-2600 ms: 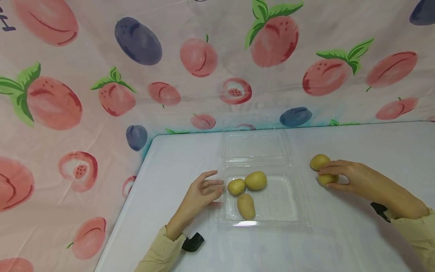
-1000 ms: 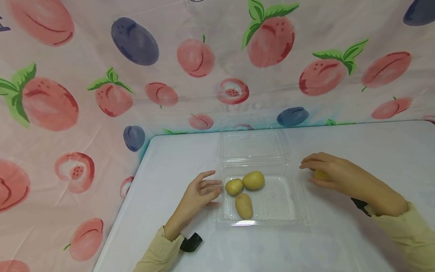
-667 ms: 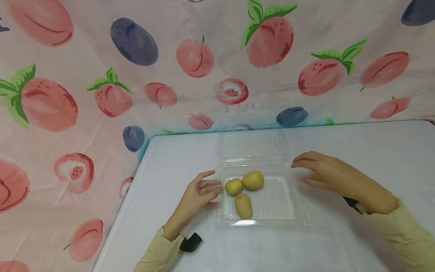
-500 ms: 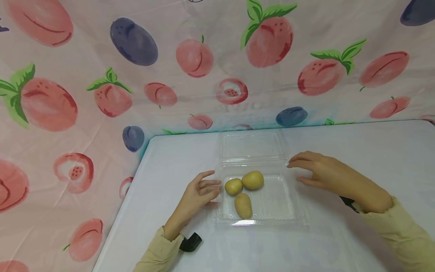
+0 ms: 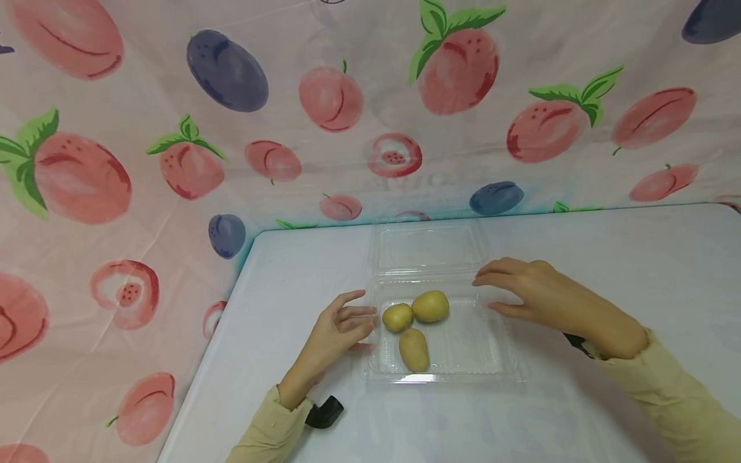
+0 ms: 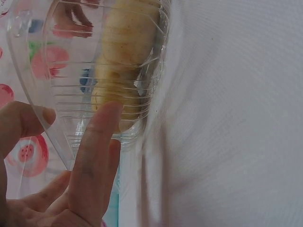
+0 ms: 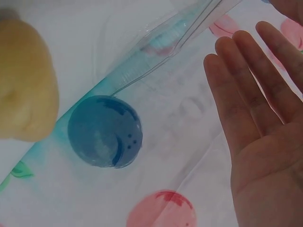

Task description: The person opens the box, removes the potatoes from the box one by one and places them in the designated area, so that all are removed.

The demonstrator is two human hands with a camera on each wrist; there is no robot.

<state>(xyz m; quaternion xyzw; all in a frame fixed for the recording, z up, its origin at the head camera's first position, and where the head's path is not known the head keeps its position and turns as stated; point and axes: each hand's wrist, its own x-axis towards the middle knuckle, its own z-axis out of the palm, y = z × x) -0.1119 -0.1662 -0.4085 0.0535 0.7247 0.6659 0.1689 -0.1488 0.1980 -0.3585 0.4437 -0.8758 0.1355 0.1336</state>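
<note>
A clear plastic clamshell box lies with its lid folded back. Three potatoes rest in its left half: a small one, a bigger one and a long one. My left hand is at the box's left wall, its fingers fairly straight; in the left wrist view the fingertips overlap the ridged side. Over the box's right edge reaches my right hand, fingers extended. The right wrist view shows its palm bare and a potato apart from it; the head view hides that potato.
White cloth covers the table. A fruit-print sheet hangs behind and along the left side. Beneath the left wrist is a black device.
My right hand has moved left from two potatoes on the table toward the box. Those potatoes no longer show in the head view. My left hand stays by the box.
</note>
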